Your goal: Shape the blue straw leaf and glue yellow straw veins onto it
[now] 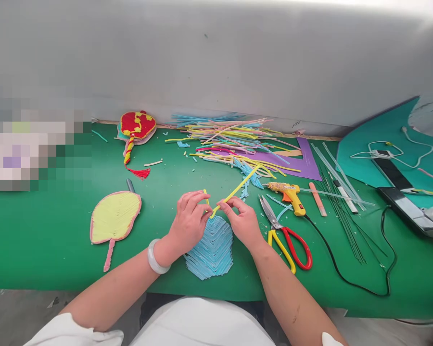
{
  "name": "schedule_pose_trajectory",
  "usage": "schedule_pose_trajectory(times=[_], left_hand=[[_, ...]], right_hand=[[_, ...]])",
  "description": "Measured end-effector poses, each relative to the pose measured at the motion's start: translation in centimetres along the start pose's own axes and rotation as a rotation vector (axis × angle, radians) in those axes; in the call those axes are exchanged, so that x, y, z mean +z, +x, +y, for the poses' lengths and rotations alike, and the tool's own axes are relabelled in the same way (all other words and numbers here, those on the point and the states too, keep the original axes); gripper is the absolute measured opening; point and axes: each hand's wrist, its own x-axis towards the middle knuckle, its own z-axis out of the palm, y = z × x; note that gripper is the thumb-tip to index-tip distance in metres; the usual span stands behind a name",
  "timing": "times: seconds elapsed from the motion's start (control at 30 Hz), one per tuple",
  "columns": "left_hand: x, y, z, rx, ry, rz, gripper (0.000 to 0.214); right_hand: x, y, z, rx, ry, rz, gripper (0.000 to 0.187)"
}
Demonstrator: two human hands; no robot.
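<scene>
Blue fan near | left hand, right hand pinch yellow strip | risk: strip slips, lies crooked; scissors right.

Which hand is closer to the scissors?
Right. The right hand is just beside the scissors, while the left hand is farther off, beyond the blue fan piece.

Craft workshop. Green-covered table set against a plain grey wall, carrying a heap of coloured pipe cleaners, a glue gun, scissors and finished leaf-shaped fans.
</scene>
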Motion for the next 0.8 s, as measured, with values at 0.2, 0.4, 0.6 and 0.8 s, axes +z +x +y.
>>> schedule_pose_trajectory(times=[0.2, 0.4, 0.6, 0.8], left_hand=[[-1.1, 0.6, -1.2, -0.278, -0.194, 0.049, 0.026], [-1.4, 1.0, -1.4, -0.517, -0.477, -0.161, 0.018], [-1.1, 1.0, -1.6, -0.591, -0.573, -0.247, 0.018], [-1.1, 0.8, -2.4, -0.629, -0.495, -0.357, 0.019]], right_hand=[[-0.8, 0.2, 0.2, 0.109, 0.038, -0.079, 0.03], [-0.9, 0.2, 0.0, 0.121, 0.002, -0.159, 0.029], [-0.9, 0.3, 0.2, 0.181, 0.045, -0.142, 0.029], [-0.9, 0.3, 0.9, 0.261, 0.093, -0.162, 0.027]])
